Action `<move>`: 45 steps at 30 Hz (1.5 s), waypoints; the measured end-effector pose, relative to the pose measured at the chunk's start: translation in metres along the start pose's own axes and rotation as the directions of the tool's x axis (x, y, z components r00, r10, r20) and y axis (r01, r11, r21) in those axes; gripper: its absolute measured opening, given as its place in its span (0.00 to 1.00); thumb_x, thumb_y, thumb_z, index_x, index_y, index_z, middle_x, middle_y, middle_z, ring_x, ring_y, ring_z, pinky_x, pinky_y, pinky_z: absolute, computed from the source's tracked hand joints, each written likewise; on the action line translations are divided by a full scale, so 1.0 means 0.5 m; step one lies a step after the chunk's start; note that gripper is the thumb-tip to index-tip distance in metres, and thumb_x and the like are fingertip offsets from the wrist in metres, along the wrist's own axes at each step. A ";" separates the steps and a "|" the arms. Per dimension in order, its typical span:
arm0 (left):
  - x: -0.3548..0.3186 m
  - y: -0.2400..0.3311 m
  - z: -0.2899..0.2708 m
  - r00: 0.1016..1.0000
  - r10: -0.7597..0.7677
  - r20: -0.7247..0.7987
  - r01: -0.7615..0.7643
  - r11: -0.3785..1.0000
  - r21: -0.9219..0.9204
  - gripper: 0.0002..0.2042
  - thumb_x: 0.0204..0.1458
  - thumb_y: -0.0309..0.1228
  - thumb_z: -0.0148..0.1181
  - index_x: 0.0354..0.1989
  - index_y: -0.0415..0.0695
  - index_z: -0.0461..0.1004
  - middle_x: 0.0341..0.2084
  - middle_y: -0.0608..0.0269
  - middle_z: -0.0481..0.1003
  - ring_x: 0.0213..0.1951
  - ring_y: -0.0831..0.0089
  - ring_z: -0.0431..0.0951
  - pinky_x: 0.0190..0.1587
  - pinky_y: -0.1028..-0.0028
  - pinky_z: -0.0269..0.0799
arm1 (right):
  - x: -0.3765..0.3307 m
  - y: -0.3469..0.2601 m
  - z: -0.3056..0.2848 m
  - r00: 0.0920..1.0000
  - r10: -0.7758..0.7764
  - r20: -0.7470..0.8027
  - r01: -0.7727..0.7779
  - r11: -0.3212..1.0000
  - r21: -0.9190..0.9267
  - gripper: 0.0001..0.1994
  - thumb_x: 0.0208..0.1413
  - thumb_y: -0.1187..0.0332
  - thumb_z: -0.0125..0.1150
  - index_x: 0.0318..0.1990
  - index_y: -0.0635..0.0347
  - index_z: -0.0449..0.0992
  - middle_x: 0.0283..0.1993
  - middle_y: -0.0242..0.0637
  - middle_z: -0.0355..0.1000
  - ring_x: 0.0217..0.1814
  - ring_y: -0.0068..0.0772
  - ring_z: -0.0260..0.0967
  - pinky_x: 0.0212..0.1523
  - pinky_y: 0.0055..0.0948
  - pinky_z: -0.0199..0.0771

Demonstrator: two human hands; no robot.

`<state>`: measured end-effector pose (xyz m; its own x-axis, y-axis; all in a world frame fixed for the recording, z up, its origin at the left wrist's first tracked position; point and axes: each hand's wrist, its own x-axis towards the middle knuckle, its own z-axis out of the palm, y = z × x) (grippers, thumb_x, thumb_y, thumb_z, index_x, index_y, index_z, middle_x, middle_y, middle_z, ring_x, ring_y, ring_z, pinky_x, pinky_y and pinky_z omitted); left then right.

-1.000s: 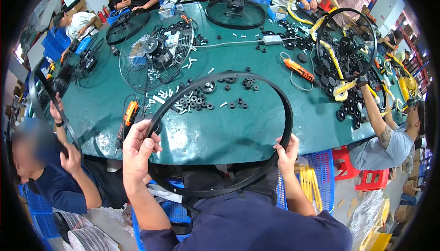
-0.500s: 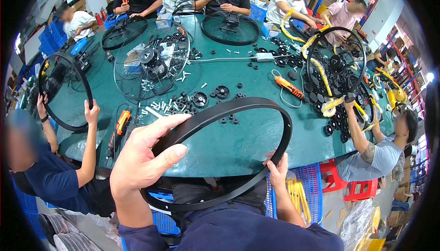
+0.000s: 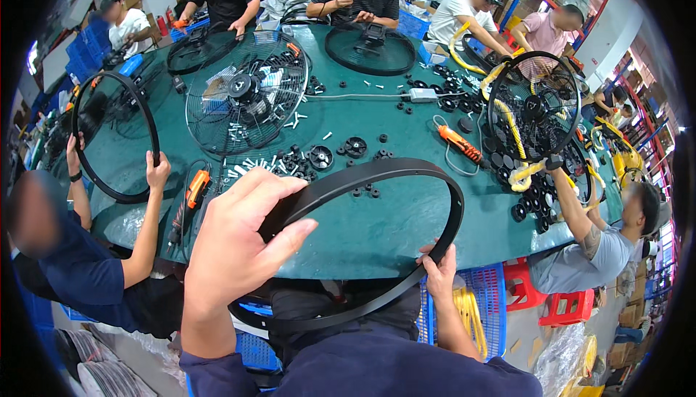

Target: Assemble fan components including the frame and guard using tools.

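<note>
A large black hoop, a fan's outer ring (image 3: 362, 173), is tilted over the near edge of the table between my two hands. My left hand (image 3: 243, 245) grips its left side, thumb inside the rim and fingers over the outer face. At the lower right, my right hand (image 3: 439, 270) pinches the band between thumb and fingers. Beyond the ring lie black knobs (image 3: 320, 157) and white screws (image 3: 250, 167). An orange electric screwdriver (image 3: 196, 189) rests to the left of my left hand, and another orange screwdriver (image 3: 460, 142) lies to the right.
A wire fan guard (image 3: 246, 118) stands mid-left on the green table (image 3: 377, 118). Coworkers sit around; one at left holds a similar black ring (image 3: 151, 136). At right are another fan guard (image 3: 534, 107) and red stools (image 3: 565, 307). A blue basket (image 3: 493, 292) sits beside my right arm.
My left hand and its side of the ring have shifted slightly right. My right hand keeps its hold. At the far left, a coworker's orange tool has been lowered.
</note>
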<state>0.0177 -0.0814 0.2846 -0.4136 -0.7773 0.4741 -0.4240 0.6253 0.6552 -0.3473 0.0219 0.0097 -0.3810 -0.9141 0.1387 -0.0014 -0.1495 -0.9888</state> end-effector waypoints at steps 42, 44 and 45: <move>-0.071 -0.093 0.100 0.940 0.289 -0.179 -0.194 0.887 0.419 0.12 0.54 0.25 0.67 0.45 0.33 0.79 0.35 0.48 0.81 0.33 0.56 0.82 0.36 0.66 0.77 | 0.162 -0.409 0.159 0.594 -0.445 0.671 0.778 0.531 -0.336 0.27 0.50 0.75 0.69 0.61 0.52 0.78 0.38 0.41 0.74 0.31 0.43 0.73 0.32 0.37 0.74; -0.075 -0.095 0.108 0.940 0.291 -0.180 -0.196 0.890 0.412 0.14 0.52 0.25 0.69 0.45 0.33 0.79 0.35 0.49 0.81 0.33 0.57 0.81 0.36 0.67 0.77 | 0.164 -0.400 0.146 0.588 -0.439 0.679 0.781 0.525 -0.337 0.26 0.51 0.74 0.69 0.60 0.53 0.78 0.38 0.41 0.74 0.31 0.42 0.73 0.32 0.37 0.74; -0.077 -0.097 0.113 0.939 0.292 -0.182 -0.199 0.893 0.403 0.14 0.52 0.25 0.69 0.45 0.33 0.79 0.35 0.49 0.81 0.33 0.57 0.81 0.36 0.67 0.77 | 0.165 -0.391 0.139 0.580 -0.436 0.688 0.786 0.520 -0.334 0.25 0.51 0.74 0.68 0.60 0.53 0.78 0.38 0.41 0.75 0.31 0.42 0.73 0.32 0.36 0.74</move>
<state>0.0085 -0.0779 0.2016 -0.3657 -0.5604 0.7432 -0.6207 0.7418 0.2539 -0.3143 -0.0507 0.2185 0.4154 -0.7246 0.5499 -0.6091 -0.6706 -0.4235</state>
